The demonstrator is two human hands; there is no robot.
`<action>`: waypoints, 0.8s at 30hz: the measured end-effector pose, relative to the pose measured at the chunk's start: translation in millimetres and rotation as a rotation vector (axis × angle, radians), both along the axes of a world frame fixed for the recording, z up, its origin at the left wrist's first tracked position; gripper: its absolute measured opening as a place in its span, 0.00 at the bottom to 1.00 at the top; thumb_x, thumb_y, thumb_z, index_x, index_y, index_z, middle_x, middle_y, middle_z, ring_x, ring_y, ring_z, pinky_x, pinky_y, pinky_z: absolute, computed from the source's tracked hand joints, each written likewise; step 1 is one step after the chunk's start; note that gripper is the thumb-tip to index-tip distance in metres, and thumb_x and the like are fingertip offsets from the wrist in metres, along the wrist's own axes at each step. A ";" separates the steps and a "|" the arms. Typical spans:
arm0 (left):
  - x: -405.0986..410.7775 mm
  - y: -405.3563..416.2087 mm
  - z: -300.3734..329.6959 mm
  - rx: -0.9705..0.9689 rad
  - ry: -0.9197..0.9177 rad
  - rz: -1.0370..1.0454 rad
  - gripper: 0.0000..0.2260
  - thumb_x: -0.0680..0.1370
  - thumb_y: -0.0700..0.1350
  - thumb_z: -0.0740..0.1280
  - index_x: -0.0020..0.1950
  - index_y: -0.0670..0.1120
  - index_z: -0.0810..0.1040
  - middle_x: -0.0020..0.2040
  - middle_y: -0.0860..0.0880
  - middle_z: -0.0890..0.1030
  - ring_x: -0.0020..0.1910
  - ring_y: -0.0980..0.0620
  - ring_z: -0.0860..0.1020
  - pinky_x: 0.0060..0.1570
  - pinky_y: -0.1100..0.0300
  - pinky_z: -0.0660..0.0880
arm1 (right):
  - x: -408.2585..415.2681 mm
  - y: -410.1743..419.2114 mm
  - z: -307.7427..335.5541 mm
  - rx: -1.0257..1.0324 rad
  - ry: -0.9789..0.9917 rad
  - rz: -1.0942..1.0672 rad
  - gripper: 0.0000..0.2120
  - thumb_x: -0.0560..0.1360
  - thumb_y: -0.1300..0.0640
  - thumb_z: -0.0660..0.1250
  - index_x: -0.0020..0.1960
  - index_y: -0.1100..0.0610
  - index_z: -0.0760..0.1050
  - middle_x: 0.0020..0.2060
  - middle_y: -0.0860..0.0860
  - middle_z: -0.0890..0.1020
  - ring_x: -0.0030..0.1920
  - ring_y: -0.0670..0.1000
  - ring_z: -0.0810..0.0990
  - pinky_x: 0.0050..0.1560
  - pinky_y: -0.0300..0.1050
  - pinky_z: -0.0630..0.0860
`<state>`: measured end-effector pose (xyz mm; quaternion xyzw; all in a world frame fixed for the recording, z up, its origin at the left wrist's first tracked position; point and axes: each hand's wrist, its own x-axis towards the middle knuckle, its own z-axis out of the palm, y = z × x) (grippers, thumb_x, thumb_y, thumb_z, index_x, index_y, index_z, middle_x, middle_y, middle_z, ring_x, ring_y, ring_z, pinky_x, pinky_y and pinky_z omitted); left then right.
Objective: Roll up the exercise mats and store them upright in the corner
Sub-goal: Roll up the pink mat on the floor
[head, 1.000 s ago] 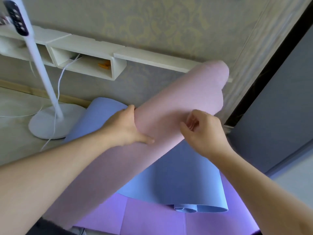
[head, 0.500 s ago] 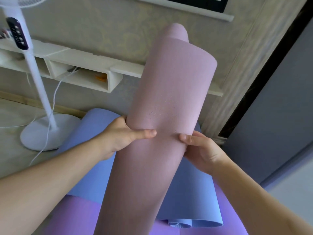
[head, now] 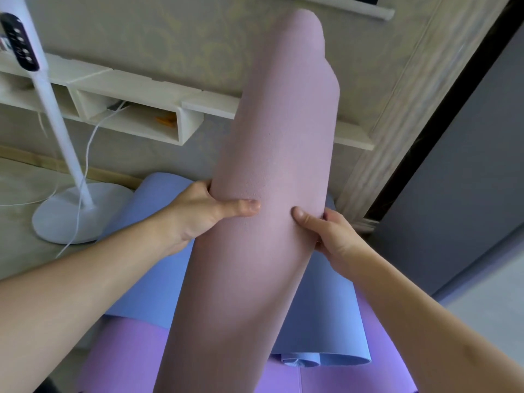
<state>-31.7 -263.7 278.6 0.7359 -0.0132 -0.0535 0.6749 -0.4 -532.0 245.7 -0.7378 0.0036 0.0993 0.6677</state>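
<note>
**Pink mat held up between both hands**

I see the rolled pink foam exercise mat (head: 272,171) running up the centre of the frame, from the bottom edge to near the top, tilted slightly to the right, its upper end in front of the patterned wall. My left hand (head: 198,214) grips its left side at mid-frame, thumb laid across the front and fingers curled behind. My right hand (head: 331,236) grips the right side at about the same height, thumb pressed on the front, the other fingers wrapped round the edge.

Behind and below the pink roll lies a blue foam mat (head: 329,316), loosely rolled, its coiled end showing at lower right. It rests on a flat purple foam mat (head: 122,355) spread across the bottom of the frame.

At left stands a white pedestal fan (head: 71,163), its round base on the pale floor, with a thin white cable (head: 85,171) trailing beside the pole. A white wall shelf with open compartments (head: 136,109) crosses the upper left; something small and orange sits in one compartment. A dark grey panel (head: 465,188) fills the right side.
</note>
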 end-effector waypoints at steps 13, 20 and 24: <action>6.5 16.7 -2.2 -0.115 0.049 0.179 0.29 0.61 0.55 0.83 0.60 0.47 0.85 0.52 0.53 0.89 0.51 0.52 0.88 0.57 0.52 0.82 | -11.7 6.5 -23.1 -0.468 0.099 0.189 0.16 0.76 0.48 0.78 0.59 0.54 0.80 0.52 0.50 0.88 0.50 0.52 0.88 0.51 0.56 0.87; 4.9 9.8 -6.3 -0.125 0.034 0.051 0.37 0.57 0.59 0.84 0.63 0.47 0.84 0.55 0.50 0.89 0.55 0.50 0.87 0.60 0.51 0.81 | -23.0 30.4 -28.0 -0.525 0.051 0.197 0.26 0.73 0.46 0.80 0.65 0.52 0.74 0.56 0.50 0.82 0.51 0.55 0.86 0.54 0.55 0.86; 3.0 6.7 -8.4 -0.095 0.031 0.040 0.38 0.56 0.61 0.83 0.64 0.48 0.84 0.55 0.51 0.89 0.54 0.50 0.87 0.61 0.49 0.81 | -29.6 35.3 -10.0 -0.162 0.103 0.372 0.21 0.73 0.64 0.70 0.66 0.58 0.80 0.59 0.61 0.85 0.59 0.61 0.85 0.63 0.63 0.82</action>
